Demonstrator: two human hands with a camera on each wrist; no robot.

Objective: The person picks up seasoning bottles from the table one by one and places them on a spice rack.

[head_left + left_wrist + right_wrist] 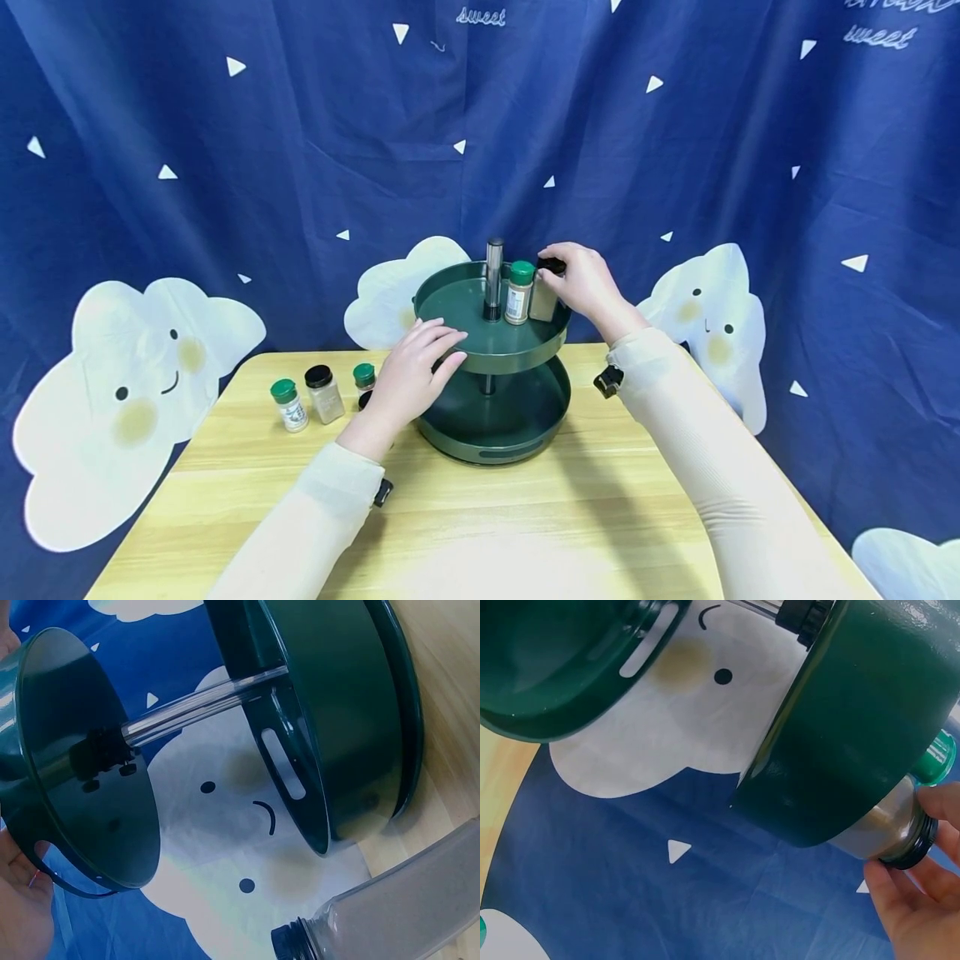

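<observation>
A green two-tier round rack (517, 364) stands on the table, a clear post rising through its middle. My right hand (587, 282) grips the black cap of a spice jar (543, 302), which stands upright inside the right side of the upper tier. In the right wrist view, thumb and fingers surround that black cap (911, 847). Beside it on the same tier is a green-capped spice jar (517, 298). At the upper tier's left front rim, my left hand (415, 372) rests with fingers extended; the left wrist view shows its fingers (19, 881) by the tier's slot.
Left of the rack, a green-capped jar (289, 407) and a black-capped jar (325, 396) stand on the wooden table (480, 517). Another green-capped jar (364, 377) and a black cap (365, 399) are partly hidden by my left hand. A blue curtain (300, 167) hangs behind.
</observation>
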